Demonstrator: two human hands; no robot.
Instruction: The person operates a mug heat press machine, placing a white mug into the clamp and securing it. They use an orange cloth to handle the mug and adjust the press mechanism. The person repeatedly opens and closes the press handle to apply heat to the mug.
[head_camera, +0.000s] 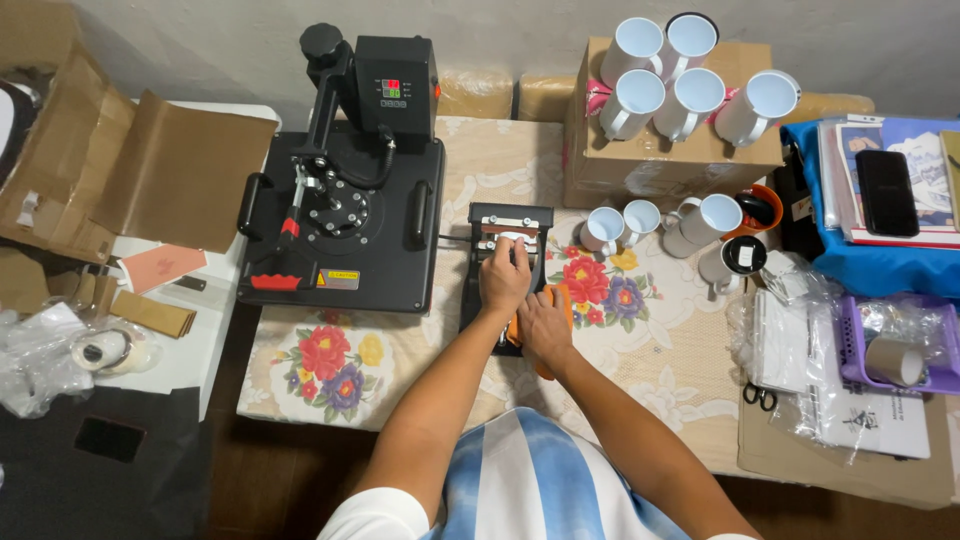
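— Striped blue-and-white shirt at the bottom edge, then two bare forearms reaching up over the counter (640, 380) with its flowered cloth. What are the hands on?

— Both are at the small black mug press (508, 275), which sits just right of the big flat heat press (345, 215). The left hand (503, 278) lies on top of the clamp, fingers curled narrow over a white mug (513, 238) seated in it; only a sliver of the mug shows. The right hand (545, 328) is closed around the orange handle (556, 303) at the near end.

— So which step is this, would you say?

— My reading: seating the mug in the press and working the lever. Whether the clamp is fully closed, I cannot tell; the hands cover it.

— And what does the next move ask for?

— Probably a firm, even motion on the handle while the left hand steadies the mug, keeping fingers away from the heating band.

— Anything else close by?

— White mugs (622, 225) stand on the cloth just right of the press, more lie on a cardboard box (660, 160) behind them, and a black phone (886, 192) rests on blue cloth far right.
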